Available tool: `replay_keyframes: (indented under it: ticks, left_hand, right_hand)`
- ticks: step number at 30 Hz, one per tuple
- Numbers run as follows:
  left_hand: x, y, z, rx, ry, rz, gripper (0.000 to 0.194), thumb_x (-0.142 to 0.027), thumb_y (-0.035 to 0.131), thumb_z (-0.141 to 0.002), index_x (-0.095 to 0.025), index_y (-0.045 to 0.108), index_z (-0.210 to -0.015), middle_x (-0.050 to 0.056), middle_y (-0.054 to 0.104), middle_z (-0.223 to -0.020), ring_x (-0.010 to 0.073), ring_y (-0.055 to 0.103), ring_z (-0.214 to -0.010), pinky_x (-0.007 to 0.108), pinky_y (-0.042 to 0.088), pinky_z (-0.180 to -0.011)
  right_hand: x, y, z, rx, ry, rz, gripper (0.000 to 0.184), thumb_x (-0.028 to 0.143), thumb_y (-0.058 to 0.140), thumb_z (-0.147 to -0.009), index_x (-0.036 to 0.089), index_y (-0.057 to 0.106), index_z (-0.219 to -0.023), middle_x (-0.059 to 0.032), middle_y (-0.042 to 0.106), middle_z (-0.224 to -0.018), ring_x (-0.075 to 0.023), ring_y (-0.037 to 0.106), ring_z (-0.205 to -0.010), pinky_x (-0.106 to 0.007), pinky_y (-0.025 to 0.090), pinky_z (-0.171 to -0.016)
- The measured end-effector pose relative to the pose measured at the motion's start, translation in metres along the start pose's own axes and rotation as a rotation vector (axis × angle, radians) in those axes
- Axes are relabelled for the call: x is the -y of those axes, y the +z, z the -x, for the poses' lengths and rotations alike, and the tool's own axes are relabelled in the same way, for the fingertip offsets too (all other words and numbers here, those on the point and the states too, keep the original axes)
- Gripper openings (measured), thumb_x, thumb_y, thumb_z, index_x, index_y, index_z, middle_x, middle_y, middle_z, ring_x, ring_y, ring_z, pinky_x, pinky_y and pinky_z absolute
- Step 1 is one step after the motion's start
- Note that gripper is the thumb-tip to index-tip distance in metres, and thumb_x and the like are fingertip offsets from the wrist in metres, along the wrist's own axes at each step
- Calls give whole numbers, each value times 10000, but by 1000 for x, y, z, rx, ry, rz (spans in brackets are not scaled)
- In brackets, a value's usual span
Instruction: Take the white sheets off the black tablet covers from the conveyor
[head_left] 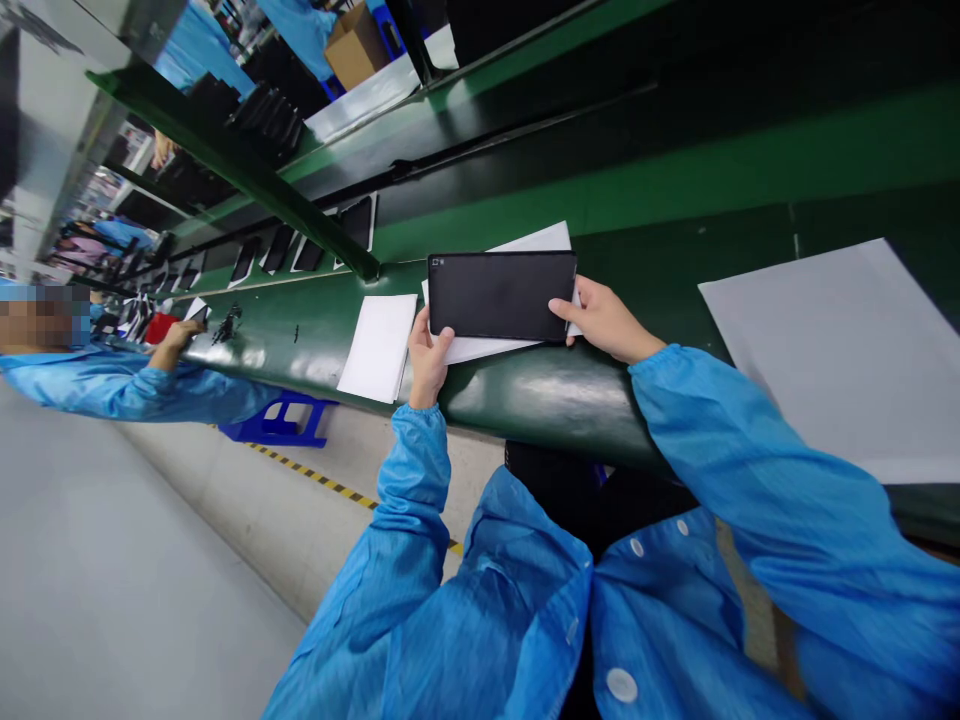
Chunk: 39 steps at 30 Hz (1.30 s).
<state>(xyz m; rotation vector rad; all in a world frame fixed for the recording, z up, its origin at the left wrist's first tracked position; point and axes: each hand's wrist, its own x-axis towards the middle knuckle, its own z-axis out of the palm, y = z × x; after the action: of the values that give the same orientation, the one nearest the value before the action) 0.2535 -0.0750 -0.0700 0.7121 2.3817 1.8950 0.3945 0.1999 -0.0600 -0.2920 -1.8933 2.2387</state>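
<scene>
While both hands grip it by its short ends, black tablet (pixel 501 295) sits flat over a white sheet (pixel 480 348) on the green bench (pixel 547 390). Left hand (pixel 428 362) fingers closed on left edge, right hand (pixel 604 320) fingers closed on right edge. Second white sheet (pixel 379 346) just left; large grey sheet (pixel 847 350) to the right.

A tablet (pixel 501 295) lies on a sheet (pixel 525 243), with 1 pad (pixel 378 346) to its left on the bench (pixel 525 390).

Bright blue smock with fine pinstripe weave, long loose sleeves gathered at elastic cuffs, front placket with white snap buttons, bare left hand (pixel 429 362), bare right hand (pixel 604 320)
</scene>
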Motion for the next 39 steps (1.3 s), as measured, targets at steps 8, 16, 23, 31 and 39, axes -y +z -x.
replay_keyframes:
  ticks: [8, 16, 23, 31, 39]
  left_hand:
    - [-10, -4, -2, 18, 105, -92, 743, -641, 784, -883, -268, 588, -1495, 102, 558, -1614, 327, 452, -1574, 471, 388, -1315]
    - [-16, -1, -6, -11, 167, -599, 433, -113, 571, -839, -197, 698, -1245, 157, 653, -1297, 355, 594, -1323, 557, 447, -1222]
    - [-36, 9, -11, -126, 234, -824, 450, -79, 637, -834, -214, 710, -1257, 217, 451, -1550, 467, 394, -1465, 708, 334, -1196]
    - [-62, 73, 8, 475, 460, -751, 207, -320, 651, -975, -215, 695, -1149, 138, 654, -1228, 322, 596, -1172, 485, 498, -1060]
    - [-89, 124, 14, 616, 396, -989, 122, -171, 645, -936, -180, 670, -1055, 154, 676, -1126, 324, 632, -1071, 426, 550, -900]
  right_hand:
    - [-13, -28, -17, -386, -128, 129, 253, 464, 734, -945, 237, 678, -1040, -45, 663, -869, -277, 700, -971, -472, 615, -903]
    - [-30, -55, -32, -602, -222, 133, 382, 629, 613, -987, 254, 650, -1047, -82, 685, -1087, -313, 623, -1222, -451, 564, -964]
    - [-26, -53, -36, -675, -250, 82, 364, 618, 573, -983, 257, 620, -982, -80, 673, -1061, -300, 638, -1155, -446, 546, -981]
    - [-23, -55, -38, -703, -233, 33, 381, 650, 556, -971, 271, 590, -958, -91, 693, -1102, -310, 634, -1210, -459, 555, -1021]
    - [-26, -55, -40, -742, -236, 64, 377, 658, 538, -994, 289, 602, -950, -84, 704, -1024, -307, 664, -1119, -476, 578, -971]
